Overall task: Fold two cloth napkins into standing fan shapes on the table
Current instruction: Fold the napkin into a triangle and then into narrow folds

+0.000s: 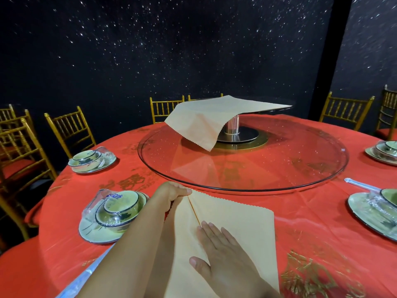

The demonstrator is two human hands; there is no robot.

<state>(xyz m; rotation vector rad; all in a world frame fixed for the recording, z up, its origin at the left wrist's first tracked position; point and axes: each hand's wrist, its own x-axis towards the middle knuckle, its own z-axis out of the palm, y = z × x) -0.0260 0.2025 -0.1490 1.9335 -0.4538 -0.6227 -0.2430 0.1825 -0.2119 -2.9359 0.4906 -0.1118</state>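
Your left hand (pixel 171 194) is pinching the napkin (pixel 236 229) at its far corner in a narrow grip, just short of the glass turntable (pixel 300 168) and its near rim. The crease is running back toward you to your right hand (pixel 223 254), which is lying flat on it with fingers straight. The second napkin (pixel 210 117) is draping above the turntable's centre.

Blue characters are showing on the plastic wrap (pixel 115 196) over the near-left bowl set, and gold characters are running across the red tablecloth (pixel 311 222); from here, neither is coming through legibly.
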